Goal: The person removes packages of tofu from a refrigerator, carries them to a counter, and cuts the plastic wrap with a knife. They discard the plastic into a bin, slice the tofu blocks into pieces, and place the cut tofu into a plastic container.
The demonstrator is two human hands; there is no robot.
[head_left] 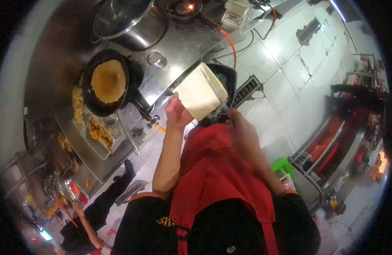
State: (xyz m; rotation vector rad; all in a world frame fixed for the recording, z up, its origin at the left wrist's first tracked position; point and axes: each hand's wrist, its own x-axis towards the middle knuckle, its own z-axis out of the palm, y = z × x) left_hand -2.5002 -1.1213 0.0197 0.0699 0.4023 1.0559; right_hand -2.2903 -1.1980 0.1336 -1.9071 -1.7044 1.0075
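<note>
My left hand (178,112) is closed around the near-left corner of a pale cream, rectangular block (200,91), its thumb on the top face. The kind of block is not plain; it looks smooth with thick sides. My right hand (243,127) is blurred and closed on a thin, blade-like tool (225,109), which meets the block's right edge. Beneath the block is a black bin (225,72) with crumpled stuff inside. A frying pan (103,54) left of my hands holds a round, browned flatbread (109,81).
A large lidded pot (136,32) and a glass (156,59) stand on the steel counter (183,42). At top a burner (185,7) is lit. A tray (113,146) with fried food lies below the pan's handle. Another person's arm (89,227) shows at lower left.
</note>
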